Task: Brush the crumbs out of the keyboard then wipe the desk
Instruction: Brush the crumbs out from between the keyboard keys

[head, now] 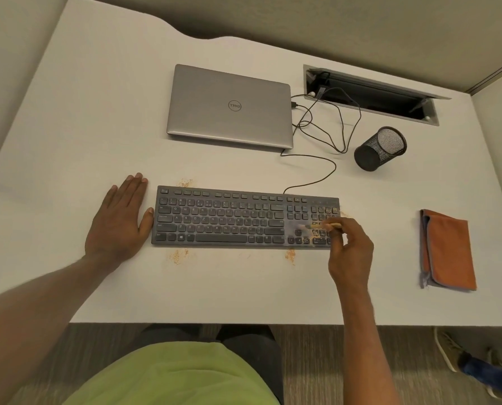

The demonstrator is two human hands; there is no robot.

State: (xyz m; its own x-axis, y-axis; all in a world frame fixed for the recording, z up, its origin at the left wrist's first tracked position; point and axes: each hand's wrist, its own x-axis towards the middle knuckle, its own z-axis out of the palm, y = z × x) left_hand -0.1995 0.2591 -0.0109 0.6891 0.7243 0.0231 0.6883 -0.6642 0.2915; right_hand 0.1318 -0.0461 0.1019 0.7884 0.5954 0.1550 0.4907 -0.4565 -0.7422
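A dark grey keyboard (229,219) lies flat on the white desk (97,118). Orange crumbs (321,226) speckle its number pad, and small crumb piles sit on the desk below its front edge (290,255), (177,256) and above its top left corner (184,182). My right hand (349,249) pinches a small brush with a pale wooden handle (330,225), its blurred bristles over the keys left of the number pad. My left hand (118,220) rests flat on the desk, thumb touching the keyboard's left end. A folded orange cloth (448,249) lies at the right.
A shut silver laptop (229,108) lies behind the keyboard, with black cables (328,130) looping to an open cable hatch (372,95). A black mesh pen cup (379,149) lies on its side. Another person's shoe (448,349) shows on the floor at the right.
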